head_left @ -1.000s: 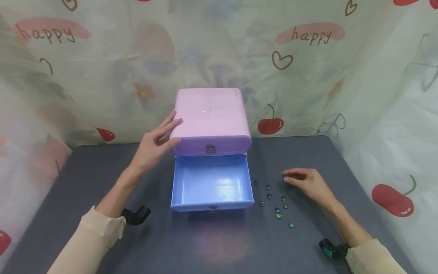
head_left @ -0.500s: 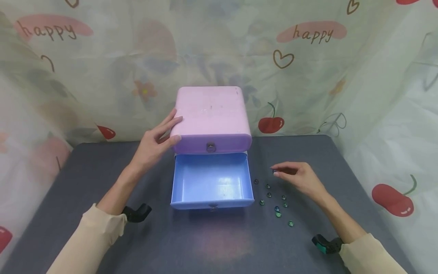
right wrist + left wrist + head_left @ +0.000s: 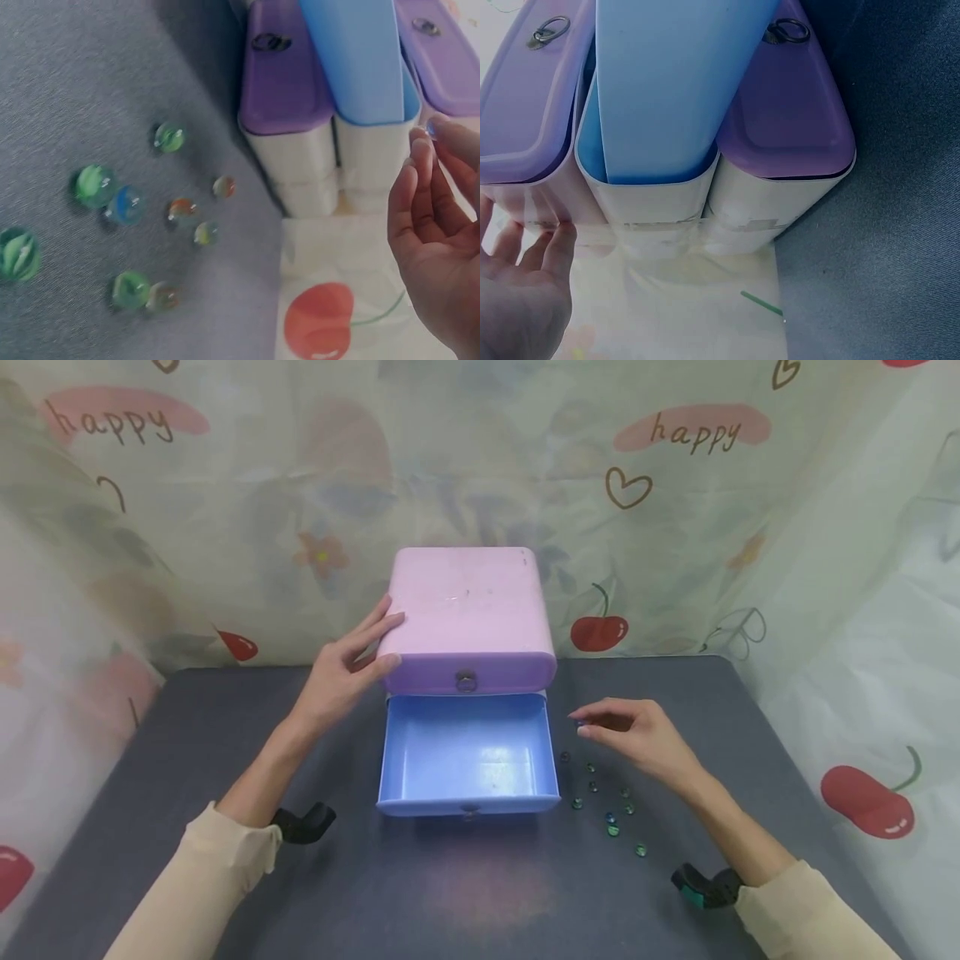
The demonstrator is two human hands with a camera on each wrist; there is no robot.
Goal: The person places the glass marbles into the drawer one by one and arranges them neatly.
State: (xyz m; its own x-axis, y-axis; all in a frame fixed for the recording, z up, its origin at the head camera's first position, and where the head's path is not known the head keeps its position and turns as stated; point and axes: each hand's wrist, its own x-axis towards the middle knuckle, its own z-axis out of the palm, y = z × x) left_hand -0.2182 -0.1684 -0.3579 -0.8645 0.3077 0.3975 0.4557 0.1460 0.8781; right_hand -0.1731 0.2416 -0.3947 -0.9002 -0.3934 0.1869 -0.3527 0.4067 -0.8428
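A small drawer cabinet (image 3: 468, 602) with a pink top stands on the table. Its blue drawer (image 3: 471, 808) is pulled out, and its inside shows bare. The left hand (image 3: 337, 681) rests on the cabinet's left upper edge, fingers on the pink top and thumb near the purple front; the left wrist view shows the fingers lying against the side. Just right of the blue drawer, the right hand (image 3: 637, 739) pinches a glass marble (image 3: 430, 129) between thumb and fingertips above the table. Several more marbles (image 3: 94, 186) lie on the table below that hand.
Purple drawers, the upper one (image 3: 532, 105) and the lower one (image 3: 787, 112), are shut and have ring pulls. A dark table (image 3: 472, 893) carries everything. Behind it hangs a printed curtain (image 3: 480, 477). Black straps with camera mounts (image 3: 303, 823) sit on both wrists.
The right hand has moved left and away from the wearer with the marble, from over the loose marbles toward the blue drawer. The left hand stays on the cabinet.
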